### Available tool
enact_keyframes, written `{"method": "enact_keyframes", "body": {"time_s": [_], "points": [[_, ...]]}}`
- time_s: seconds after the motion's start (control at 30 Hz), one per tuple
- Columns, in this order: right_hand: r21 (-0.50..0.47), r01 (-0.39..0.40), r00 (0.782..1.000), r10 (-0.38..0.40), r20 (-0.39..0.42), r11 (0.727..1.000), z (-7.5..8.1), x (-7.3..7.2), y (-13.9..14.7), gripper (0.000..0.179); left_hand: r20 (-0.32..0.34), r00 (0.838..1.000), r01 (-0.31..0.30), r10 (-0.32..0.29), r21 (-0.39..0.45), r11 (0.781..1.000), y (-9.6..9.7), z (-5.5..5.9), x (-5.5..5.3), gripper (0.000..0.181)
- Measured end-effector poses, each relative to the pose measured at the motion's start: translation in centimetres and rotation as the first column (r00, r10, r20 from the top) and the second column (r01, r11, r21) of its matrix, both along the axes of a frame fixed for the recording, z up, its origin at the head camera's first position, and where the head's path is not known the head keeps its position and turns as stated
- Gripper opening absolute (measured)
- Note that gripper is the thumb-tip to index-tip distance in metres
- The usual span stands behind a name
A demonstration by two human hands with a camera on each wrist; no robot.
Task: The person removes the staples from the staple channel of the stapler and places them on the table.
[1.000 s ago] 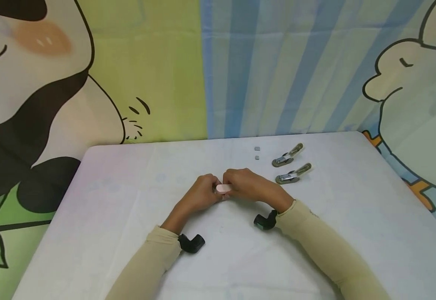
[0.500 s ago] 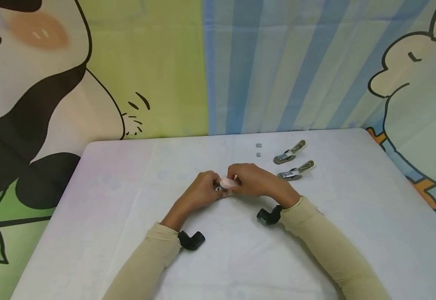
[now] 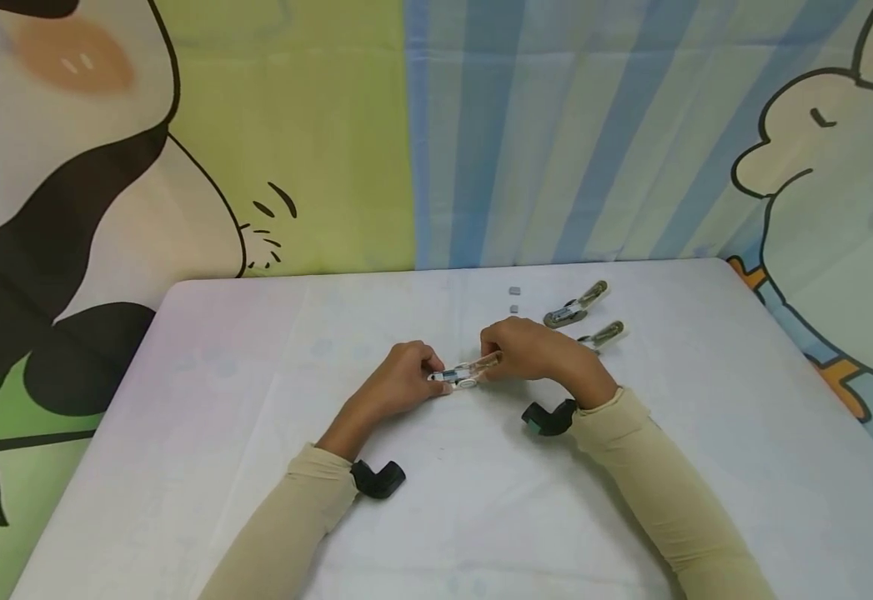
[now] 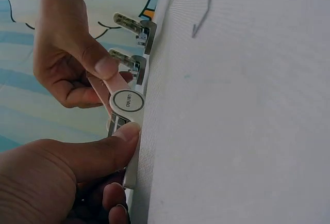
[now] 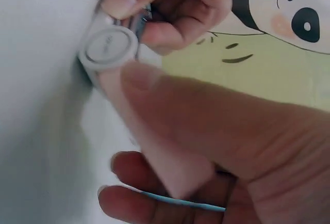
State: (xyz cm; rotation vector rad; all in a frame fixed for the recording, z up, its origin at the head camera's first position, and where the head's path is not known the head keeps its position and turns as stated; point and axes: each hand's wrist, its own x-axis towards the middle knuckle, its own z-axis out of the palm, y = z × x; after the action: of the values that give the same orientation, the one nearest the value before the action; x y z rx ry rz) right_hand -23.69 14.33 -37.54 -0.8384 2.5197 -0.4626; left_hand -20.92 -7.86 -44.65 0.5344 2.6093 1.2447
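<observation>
A small pink-and-white stapler [image 3: 466, 374] is held between both hands over the white table, its pink top raised away from the base. My left hand [image 3: 400, 379] pinches the base end between thumb and fingers. At the other end, my right hand [image 3: 532, 350] grips the raised pink top [image 5: 149, 131]. The left wrist view shows the round white hinge disc [image 4: 128, 101] between the hands, with the left thumb [image 4: 111, 152] pressed on the body below it. The left hand's curled fingers partly hide the metal channel.
Two more staplers with raised tops, one farther back [image 3: 571, 308] and one [image 3: 604, 333] partly hidden by the right hand, lie on the table. Two small grey staple strips [image 3: 514, 291] lie left of them. A printed cloth [image 3: 293, 150] hangs behind the table's far edge.
The stapler's pink top has swung up and to the right, exposing the metal channel. My right hand moved right with it; the left hand stays nearly in place on the base.
</observation>
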Motion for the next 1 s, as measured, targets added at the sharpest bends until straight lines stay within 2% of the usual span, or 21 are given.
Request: {"method": "enact_keyframes", "body": {"time_s": [0.07, 0.17, 0.27, 0.4, 0.47, 0.57, 0.63, 0.7, 0.83, 1.0], "points": [[-0.023, 0.026, 0.996, -0.028, -0.082, 0.999, 0.7, 0.5, -0.2, 0.031, 0.005, 1.000, -0.005, 0.005, 0.008, 1.000, -0.1, 0.0, 0.0, 0.019], [-0.150, 0.032, 0.967, -0.068, -0.244, 0.988, 1.5, 1.3, -0.8, 0.034, 0.008, 1.000, -0.006, 0.005, 0.011, 1.000, -0.3, 0.0, -0.1, 0.020], [-0.265, -0.068, 0.938, -0.029, -0.347, 0.962, 1.5, 2.2, -1.8, 0.022, -0.002, 1.000, 0.004, -0.004, 0.003, 1.000, -0.3, 0.0, -0.1, 0.020], [-0.280, -0.188, 0.937, 0.087, -0.338, 0.941, 0.0, 2.9, -3.5, 0.014, -0.050, 0.998, 0.031, -0.031, 0.004, 1.000, -0.4, -0.1, -0.1, 0.019], [-0.242, -0.175, 0.943, 0.092, -0.320, 0.954, -0.9, 3.0, -4.1, 0.013, -0.072, 0.996, 0.047, -0.046, 0.014, 0.999, -0.4, -0.2, -0.1, 0.020], [-0.156, -0.120, 0.946, 0.065, -0.317, 0.980, -1.8, 3.1, -4.4, 0.010, -0.059, 0.997, 0.054, -0.053, 0.028, 0.998, -0.3, -0.3, 0.0, 0.019], [-0.102, -0.096, 0.943, 0.058, -0.326, 0.990, -2.1, 3.1, -4.4, 0.009, -0.037, 0.998, 0.049, -0.048, 0.030, 0.998, -0.2, -0.4, 0.1, 0.018], [-0.077, -0.107, 0.934, 0.073, -0.351, 0.991, -2.3, 3.1, -4.4, 0.008, -0.022, 0.999, 0.040, -0.040, 0.024, 0.999, -0.2, -0.4, 0.1, 0.018], [-0.096, -0.132, 0.923, 0.087, -0.375, 0.987, -2.7, 3.0, -4.6, 0.006, -0.037, 0.999, 0.038, -0.038, 0.010, 0.999, -0.3, -0.3, 0.0, 0.017], [-0.143, -0.116, 0.939, 0.062, -0.337, 0.983, -3.0, 2.8, -4.7, 0.007, -0.062, 0.997, 0.045, -0.045, -0.004, 0.999, -0.4, -0.4, -0.1, 0.017]]}}
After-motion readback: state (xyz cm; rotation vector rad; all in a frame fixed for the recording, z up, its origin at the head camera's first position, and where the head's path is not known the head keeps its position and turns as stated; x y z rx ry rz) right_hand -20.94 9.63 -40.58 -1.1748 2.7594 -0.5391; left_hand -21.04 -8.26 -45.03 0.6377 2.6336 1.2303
